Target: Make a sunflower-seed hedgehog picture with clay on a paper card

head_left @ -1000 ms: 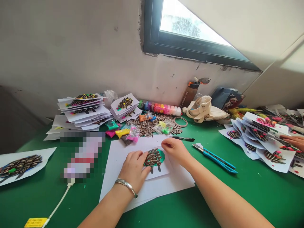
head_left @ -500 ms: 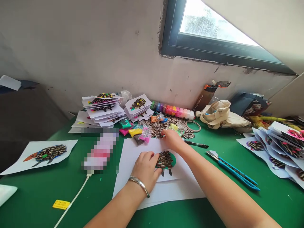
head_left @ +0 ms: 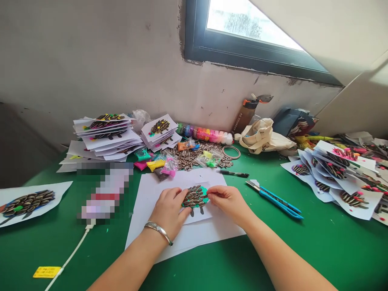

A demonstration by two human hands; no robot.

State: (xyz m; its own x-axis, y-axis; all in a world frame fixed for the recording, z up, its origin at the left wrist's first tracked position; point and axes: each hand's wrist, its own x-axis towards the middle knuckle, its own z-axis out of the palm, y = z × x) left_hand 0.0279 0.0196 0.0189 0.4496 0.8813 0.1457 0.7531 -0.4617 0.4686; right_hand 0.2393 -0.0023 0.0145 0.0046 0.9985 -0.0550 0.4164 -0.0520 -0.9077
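A small sheet carries a hedgehog-like animal picture (head_left: 195, 197), its green body covered with striped sunflower seeds above dark legs. It lies on a larger white sheet (head_left: 142, 230). With fingers spread, my left hand (head_left: 169, 208) rests flat on the small sheet at the picture's left edge. My right hand (head_left: 228, 202) is closed in a pinch at the right edge of the green body. The seed between its fingertips is mostly hidden. Behind the sheets spreads a heap of sunflower seeds (head_left: 184, 158).
Bags of coloured clay (head_left: 156, 165) and a tape roll (head_left: 231, 152) lie beyond the paper. A black pen (head_left: 233, 173) and a blue craft knife (head_left: 274, 199) are at right. Stacked seed pictures (head_left: 112, 143) stand back left, more pictures (head_left: 336, 169) at right. A white cable (head_left: 74, 250) crosses the left side.
My right hand has come back from the seed heap to the green body's right edge. My left hand stays on the sheet. The whole view has shifted, with things appearing further left.
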